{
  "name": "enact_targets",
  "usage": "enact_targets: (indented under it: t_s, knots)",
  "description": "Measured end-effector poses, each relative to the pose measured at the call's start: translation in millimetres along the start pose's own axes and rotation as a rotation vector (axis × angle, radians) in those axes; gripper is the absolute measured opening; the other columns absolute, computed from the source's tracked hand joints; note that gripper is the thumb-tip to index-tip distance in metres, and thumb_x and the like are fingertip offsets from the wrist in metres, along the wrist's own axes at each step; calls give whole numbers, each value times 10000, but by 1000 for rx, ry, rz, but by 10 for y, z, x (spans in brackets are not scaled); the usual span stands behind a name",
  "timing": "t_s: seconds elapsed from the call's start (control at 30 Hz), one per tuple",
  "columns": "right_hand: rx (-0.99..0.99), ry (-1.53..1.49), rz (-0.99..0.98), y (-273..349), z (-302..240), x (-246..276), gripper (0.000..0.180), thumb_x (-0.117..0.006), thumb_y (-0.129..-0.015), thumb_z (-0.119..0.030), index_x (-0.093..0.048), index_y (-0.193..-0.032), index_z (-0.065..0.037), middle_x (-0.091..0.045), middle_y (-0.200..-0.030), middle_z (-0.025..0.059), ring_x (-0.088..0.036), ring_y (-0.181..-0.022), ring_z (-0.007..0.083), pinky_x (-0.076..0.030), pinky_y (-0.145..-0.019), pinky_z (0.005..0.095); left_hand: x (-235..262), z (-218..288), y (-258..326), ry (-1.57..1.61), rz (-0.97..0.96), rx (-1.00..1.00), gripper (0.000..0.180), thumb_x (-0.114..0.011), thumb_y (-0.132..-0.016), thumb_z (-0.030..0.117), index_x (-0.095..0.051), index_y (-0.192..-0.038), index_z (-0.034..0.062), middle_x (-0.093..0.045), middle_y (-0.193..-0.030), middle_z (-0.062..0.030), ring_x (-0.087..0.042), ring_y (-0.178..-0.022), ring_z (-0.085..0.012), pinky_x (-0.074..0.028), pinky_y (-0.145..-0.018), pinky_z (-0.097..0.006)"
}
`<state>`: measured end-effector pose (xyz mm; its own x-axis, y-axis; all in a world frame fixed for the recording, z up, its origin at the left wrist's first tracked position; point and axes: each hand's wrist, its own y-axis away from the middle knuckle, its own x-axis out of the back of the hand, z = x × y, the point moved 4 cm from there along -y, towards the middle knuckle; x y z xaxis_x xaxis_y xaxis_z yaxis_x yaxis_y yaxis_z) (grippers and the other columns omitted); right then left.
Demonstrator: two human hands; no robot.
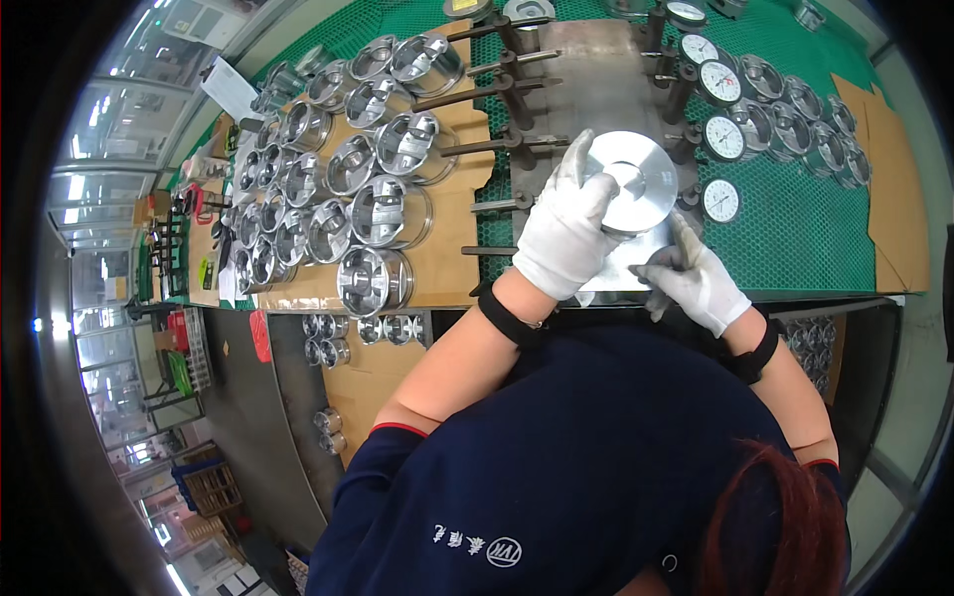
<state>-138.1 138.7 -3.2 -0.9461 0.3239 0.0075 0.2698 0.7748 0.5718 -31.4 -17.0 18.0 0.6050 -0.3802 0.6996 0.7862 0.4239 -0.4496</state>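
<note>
My left hand (568,230), in a white glove, is closed on a shiny metal piston (651,199), with the thumb lying over its flat round face. The face is turned up toward me and has a round centre recess. My right hand (693,283), also gloved, is just below and right of the piston. Its fingers are apart, and one fingertip reaches the piston's lower right rim; I cannot tell whether it touches. Both hands are over the near end of a grey metal plate (596,74), between a row of dark gauge stands (519,99) and several round dial gauges (719,81).
Several pistons (390,212) stand on brown cardboard (452,214) to the left. More metal pistons (790,129) stand on the green mat (815,233) to the right. Rods stick out from the stands on both sides of the plate. Lower shelves hold further pistons (333,351).
</note>
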Motion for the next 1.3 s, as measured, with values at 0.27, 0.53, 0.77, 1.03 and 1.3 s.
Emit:
enact_targets:
  t_s: [0.27, 0.53, 0.77, 1.03, 1.3]
  knots:
    - [404, 70, -38, 300, -232, 209, 825, -685, -914, -196, -222, -1561, 22, -650, -1197, 150, -674, -968, 171, -541, -829, 257, 318, 309, -100, 369, -193, 221, 528, -763, -787, 156, -555, -1240, -17, -646, -1177, -179, -690, -949, -323, -564, -824, -372]
    - [285, -365, 491, 816, -70, 1592, 401, -514, -924, -254, -613, -1164, 52, -687, -866, 121, -637, -626, 168, -506, -518, 282, 612, 724, -140, 434, 4, 232, 674, -670, -812, -52, -426, -1437, 11, -497, -1438, -175, -617, -1114, -196, -536, -915, -309]
    - [-11, -432, 1025, 750, 1112, 3833, 347, -543, -1002, -414, -639, -972, -81, -617, -639, 47, -534, -440, 151, -387, -384, 284, 1699, -702, 1367, -879, 132, 633, 675, -718, -842, 162, -427, -1409, -61, -573, -1322, -304, -606, -1160, -446, -507, -983, -451]
    - [-191, -564, 1074, 331, 2000, 5340, 241, -572, -1004, -364, -630, -982, -132, -642, -696, 25, -585, -514, 170, -492, -457, 282, 1558, -1098, 1538, -764, -43, 874, 540, -739, -846, 250, -574, -1286, -16, -677, -1152, -258, -658, -1066, -416, -522, -932, -449]
    - [287, -682, 959, 491, 1902, 4966, 364, -582, -1009, -249, -584, -1292, -20, -652, -1193, 116, -618, -1094, 238, -538, -929, 375, 1726, -1119, 1598, -734, -150, 1228, 512, -645, -897, 510, -678, -1112, 47, -719, -1074, -215, -670, -1037, -404, -501, -940, -451]
